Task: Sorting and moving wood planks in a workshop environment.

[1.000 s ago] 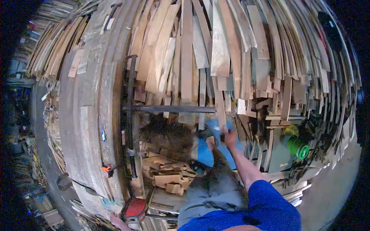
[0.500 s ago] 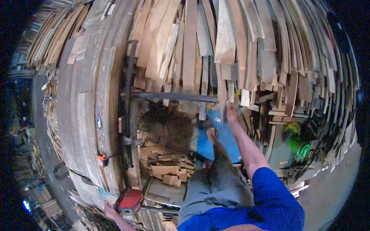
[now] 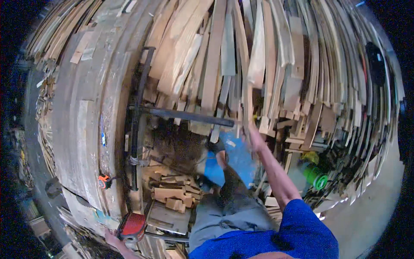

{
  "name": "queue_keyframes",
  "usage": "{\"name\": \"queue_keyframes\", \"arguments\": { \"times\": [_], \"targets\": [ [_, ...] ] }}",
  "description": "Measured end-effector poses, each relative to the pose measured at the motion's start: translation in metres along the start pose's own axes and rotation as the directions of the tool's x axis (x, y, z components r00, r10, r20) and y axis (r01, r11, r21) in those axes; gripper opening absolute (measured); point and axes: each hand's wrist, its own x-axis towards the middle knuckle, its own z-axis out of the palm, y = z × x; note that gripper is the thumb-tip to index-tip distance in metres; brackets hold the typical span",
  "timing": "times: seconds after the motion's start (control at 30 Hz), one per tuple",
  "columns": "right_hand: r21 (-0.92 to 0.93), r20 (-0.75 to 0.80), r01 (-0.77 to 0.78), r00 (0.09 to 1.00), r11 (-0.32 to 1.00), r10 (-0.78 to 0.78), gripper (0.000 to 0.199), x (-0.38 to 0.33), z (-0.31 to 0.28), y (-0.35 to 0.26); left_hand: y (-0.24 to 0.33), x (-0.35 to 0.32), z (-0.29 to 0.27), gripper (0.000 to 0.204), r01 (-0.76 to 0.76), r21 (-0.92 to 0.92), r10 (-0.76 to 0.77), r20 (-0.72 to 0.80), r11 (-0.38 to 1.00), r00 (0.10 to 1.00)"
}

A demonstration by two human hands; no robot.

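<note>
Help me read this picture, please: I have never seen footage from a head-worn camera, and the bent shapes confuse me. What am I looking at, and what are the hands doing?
The picture comes from a wide fisheye camera on a person's head, looking down, so straight boards curve near the rim. The blue sleeve and grey trouser leg belong to the wearer. Ahead stands a big stack of upright wooden boards, with short offcuts piled low behind a dark metal bar. The right hand reaches up to a thin board; motion blur hides whether it grips it. The left hand, at the lower edge, rests by a red tool on the worn workbench, where an orange tape measure also lies.
</note>
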Motion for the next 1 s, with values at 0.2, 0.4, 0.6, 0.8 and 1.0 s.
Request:
{"name": "queue_keyframes", "arguments": {
  "times": [0.2, 0.4, 0.6, 0.8, 1.0],
  "targets": [
    [0.403, 0.416, -0.281, 0.904, 0.871, 0.098, 0.061, -0.056, 0.109, -0.079, -0.017, 0.006, -0.012, 0.055, -0.038, -0.088, 0.037, -0.014, 0.995, 0.999],
    [0.263, 0.293, -0.214, 0.947, 0.941, 0.133, 0.066, -0.064, 0.143, -0.089, -0.014, 0.007, -0.001, 0.060, 0.029, -0.028, -0.029, 0.009, 0.999, 1.000],
    [0.243, 0.193, -0.177, 0.972, 0.954, 0.131, 0.058, -0.056, 0.135, -0.085, -0.019, 0.007, -0.006, 0.064, 0.012, -0.074, -0.015, -0.032, 0.997, 0.999],
    [-0.107, 0.048, -0.071, 0.996, 0.992, 0.076, 0.063, -0.029, 0.050, -0.059, 0.031, -0.038, 0.004, 0.062, 0.018, 0.227, -0.007, -0.051, 0.974, 0.999],
    [-0.213, -0.284, -0.150, 0.955, 0.966, 0.086, 0.082, -0.053, 0.045, -0.094, 0.022, -0.029, 0.000, 0.063, -0.107, 0.197, 0.116, -0.032, 0.974, 0.993]
  ]
}}
